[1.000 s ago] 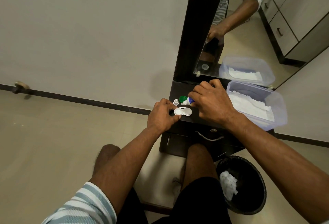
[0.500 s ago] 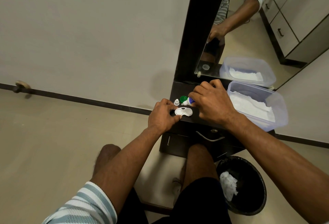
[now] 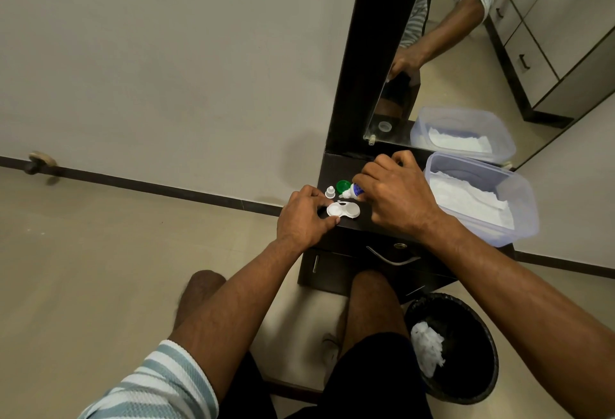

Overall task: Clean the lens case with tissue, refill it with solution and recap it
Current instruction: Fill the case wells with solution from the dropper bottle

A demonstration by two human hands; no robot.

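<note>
A white two-well lens case (image 3: 344, 210) lies uncapped on the dark dresser top (image 3: 372, 224). My left hand (image 3: 304, 217) pinches its left end between thumb and fingers. My right hand (image 3: 394, 199) grips a small white solution bottle (image 3: 353, 191) with a blue label, tilted so its nozzle points down just above the case. A green cap (image 3: 342, 185) and a small white cap (image 3: 330, 192) sit behind the case.
A clear plastic box of white tissues (image 3: 479, 200) stands at the right of the dresser top. A mirror (image 3: 466, 52) rises behind it. A black bin (image 3: 456, 348) with a used tissue sits on the floor below right. Drawer handles face my knees.
Nothing has visibly changed; both hands keep their hold and the bottle stays tilted over the case.
</note>
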